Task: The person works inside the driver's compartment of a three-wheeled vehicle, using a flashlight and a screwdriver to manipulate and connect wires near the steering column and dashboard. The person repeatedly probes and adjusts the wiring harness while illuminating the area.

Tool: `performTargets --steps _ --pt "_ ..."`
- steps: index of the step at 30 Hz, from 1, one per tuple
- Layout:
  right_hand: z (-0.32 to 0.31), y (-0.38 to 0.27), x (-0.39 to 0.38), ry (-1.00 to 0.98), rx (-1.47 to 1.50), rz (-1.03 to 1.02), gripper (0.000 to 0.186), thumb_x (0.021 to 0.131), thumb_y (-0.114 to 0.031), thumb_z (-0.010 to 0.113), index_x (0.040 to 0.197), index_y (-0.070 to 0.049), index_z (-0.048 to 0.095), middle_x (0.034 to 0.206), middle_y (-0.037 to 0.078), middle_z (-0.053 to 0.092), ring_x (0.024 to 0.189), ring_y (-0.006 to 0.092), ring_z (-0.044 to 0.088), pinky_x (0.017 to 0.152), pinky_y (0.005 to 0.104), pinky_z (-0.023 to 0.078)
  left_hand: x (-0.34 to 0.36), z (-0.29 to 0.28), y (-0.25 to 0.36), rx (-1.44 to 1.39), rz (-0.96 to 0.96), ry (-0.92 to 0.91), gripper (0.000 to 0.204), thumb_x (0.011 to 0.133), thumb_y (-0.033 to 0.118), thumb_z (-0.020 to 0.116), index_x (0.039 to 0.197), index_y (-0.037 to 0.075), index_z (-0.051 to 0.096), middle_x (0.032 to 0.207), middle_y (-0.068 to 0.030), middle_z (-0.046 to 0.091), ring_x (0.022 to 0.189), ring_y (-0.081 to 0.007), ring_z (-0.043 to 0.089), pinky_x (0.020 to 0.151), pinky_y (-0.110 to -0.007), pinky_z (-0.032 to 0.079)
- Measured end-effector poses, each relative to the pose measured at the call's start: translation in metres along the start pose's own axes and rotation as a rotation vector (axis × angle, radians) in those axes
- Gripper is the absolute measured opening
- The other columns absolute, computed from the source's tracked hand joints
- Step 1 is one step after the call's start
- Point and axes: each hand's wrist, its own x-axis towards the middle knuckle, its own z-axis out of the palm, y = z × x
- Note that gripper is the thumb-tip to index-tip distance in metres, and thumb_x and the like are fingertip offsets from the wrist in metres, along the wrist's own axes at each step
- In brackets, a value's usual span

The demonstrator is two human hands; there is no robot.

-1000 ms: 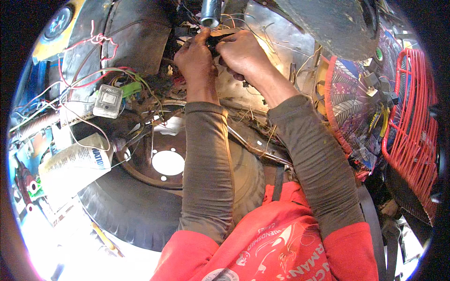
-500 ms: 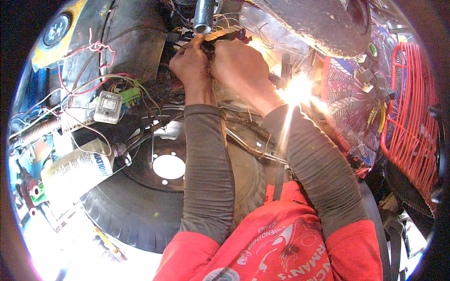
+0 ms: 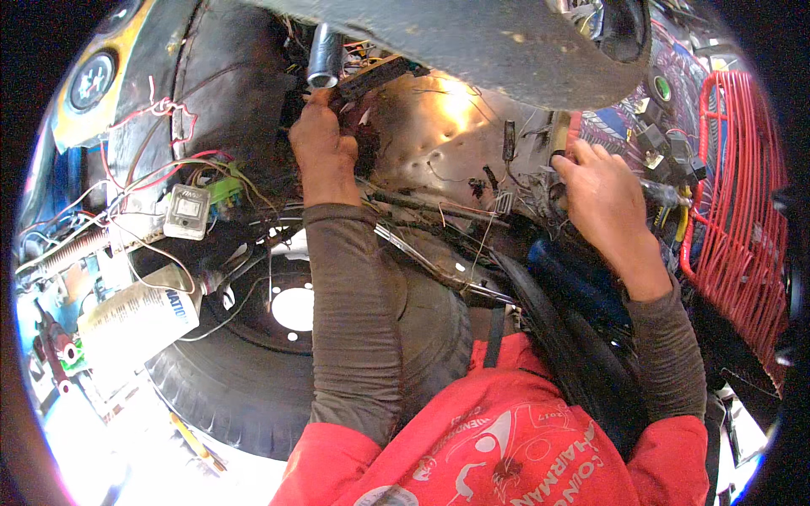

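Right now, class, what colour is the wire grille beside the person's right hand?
Red: the wire grille shows clearly in the head view, right of the right hand.

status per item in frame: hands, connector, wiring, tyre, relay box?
left hand: raised, gripping the black connector
black connector: held up beside a metal tube
right hand: off to the side, fingers at loose parts; grip unclear
wire loom: loose, tangled across the metal panel
tyre: lying flat, on its rim
grey relay box: hanging on its wires
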Motion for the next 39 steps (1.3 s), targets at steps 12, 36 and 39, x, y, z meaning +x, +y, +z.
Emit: performTargets --steps 12,36,39 --pt "0.01 0.059 -0.056 0.22 -0.049 0.236 0.044 0.085 -0.002 0.063 0.129 -0.007 0.062 0.127 0.017 0.058 0.117 0.036 0.056 0.1 0.0458 0.044 0.009 0.003 0.003 -0.132 -0.018 -0.043 0.022 0.095 0.016 0.064 0.108 -0.002 0.067 0.104 -0.0123 0.069 0.085 -0.025 0.07 0.069 -0.035 0.065" --pt "-0.025 0.149 -0.064 0.557 0.558 0.675 0.026 0.083 -0.003 0.064 0.108 -0.002 0.073 0.104 0.015 0.071 0.099 0.0286 0.07 0.093 0.0381 0.053 0.038 -0.014 -0.008 -0.083 0.034 -0.137 0.03 0.096 0.027 0.062 0.113 0.002 0.066 0.11 -0.0098 0.068 0.091 -0.0245 0.068 0.072 -0.037 0.059" --pt "-0.025 0.136 -0.058 0.41 0.538 0.484 0.024 0.082 -0.012 0.071 0.104 -0.003 0.073 0.107 0.015 0.069 0.104 0.0316 0.067 0.093 0.0403 0.052 0.04 -0.015 -0.008 -0.088 0.033 -0.138 0.031 0.097 0.027 0.062 0.113 0.002 0.066 0.11 -0.0098 0.068 0.091 -0.0244 0.068 0.073 -0.037 0.059"
